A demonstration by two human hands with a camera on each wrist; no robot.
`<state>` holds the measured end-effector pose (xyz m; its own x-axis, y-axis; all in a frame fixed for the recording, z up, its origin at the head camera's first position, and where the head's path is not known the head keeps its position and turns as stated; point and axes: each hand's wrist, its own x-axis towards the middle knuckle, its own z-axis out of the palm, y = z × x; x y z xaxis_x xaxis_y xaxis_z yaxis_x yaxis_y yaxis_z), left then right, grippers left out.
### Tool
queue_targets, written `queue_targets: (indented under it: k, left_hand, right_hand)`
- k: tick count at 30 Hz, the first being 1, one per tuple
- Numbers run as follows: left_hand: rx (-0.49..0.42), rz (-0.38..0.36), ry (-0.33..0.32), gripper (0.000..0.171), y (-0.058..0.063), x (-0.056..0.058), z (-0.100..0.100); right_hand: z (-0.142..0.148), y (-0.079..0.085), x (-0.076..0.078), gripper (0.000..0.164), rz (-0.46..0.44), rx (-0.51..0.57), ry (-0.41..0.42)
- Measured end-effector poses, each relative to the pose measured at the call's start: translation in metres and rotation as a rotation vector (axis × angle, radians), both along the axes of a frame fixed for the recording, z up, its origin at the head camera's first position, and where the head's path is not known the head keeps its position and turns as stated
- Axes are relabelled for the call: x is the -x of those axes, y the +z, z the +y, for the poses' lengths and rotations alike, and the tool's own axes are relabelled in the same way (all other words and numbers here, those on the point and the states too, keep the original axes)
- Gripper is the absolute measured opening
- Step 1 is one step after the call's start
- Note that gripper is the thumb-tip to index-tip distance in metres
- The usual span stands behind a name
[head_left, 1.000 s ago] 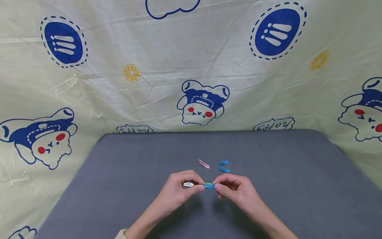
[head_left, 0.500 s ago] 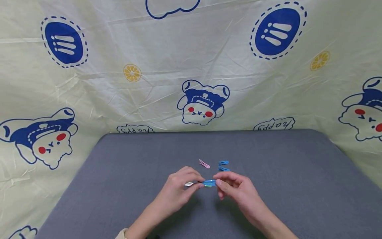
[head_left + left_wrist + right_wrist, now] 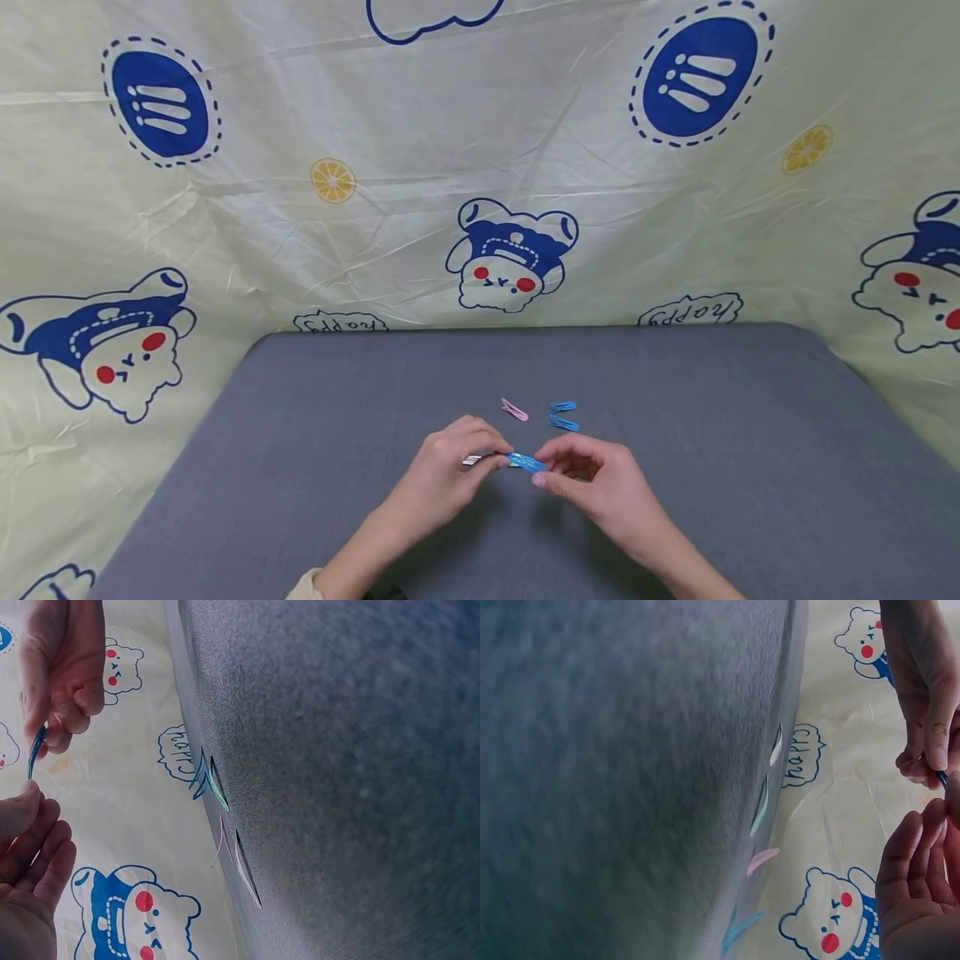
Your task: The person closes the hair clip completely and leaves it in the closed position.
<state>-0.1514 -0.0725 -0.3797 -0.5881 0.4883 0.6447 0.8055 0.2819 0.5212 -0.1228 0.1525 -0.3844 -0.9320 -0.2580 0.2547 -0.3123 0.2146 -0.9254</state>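
Note:
A blue snap hair clip (image 3: 527,462) is held over the table between both hands, its right end slightly lower in the head view. My left hand (image 3: 461,458) pinches its left end between thumb and fingertips. At the other end, the thumb and index finger of my right hand (image 3: 600,475) pinch it. The left wrist view shows the held clip (image 3: 34,754) edge-on, spanning the two hands. On the table below lie a white clip (image 3: 471,460), partly hidden by the left hand, and a pale green clip (image 3: 218,785), mostly hidden in the head view.
Beyond the hands lie a pink clip (image 3: 514,409) and two blue clips, one farther back (image 3: 562,407) and one nearer (image 3: 564,423). A grey cloth covers the table (image 3: 360,383). Behind its far edge hangs a printed curtain (image 3: 405,250).
The held blue clip has gone from level to tilted, right end down, with its broad face now showing more. My right thumb has shifted slightly lower and left; the left hand stays nearly in place.

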Motion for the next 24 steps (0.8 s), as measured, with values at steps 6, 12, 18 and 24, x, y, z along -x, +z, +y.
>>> queue_targets:
  k: [6,12,18,24]
  left_hand:
    - [0.011,-0.005,0.000,0.012,0.002,0.001,0.002]
    - [0.061,-0.058,-0.027,0.009,0.008,0.006,0.009]
    - [0.111,-0.259,-0.025,0.008,0.009,0.013,0.014]
    - [0.156,-0.367,-0.038,0.005,0.004,0.023,0.020]
  right_hand:
    - [0.002,0.007,-0.001,0.018,0.054,-0.123,-0.051]
    - [0.011,0.009,0.004,0.017,0.089,-0.213,-0.101]
    - [0.020,0.006,0.013,0.015,0.123,-0.272,-0.078]
    - [0.026,0.002,0.020,0.012,0.070,-0.346,-0.033]
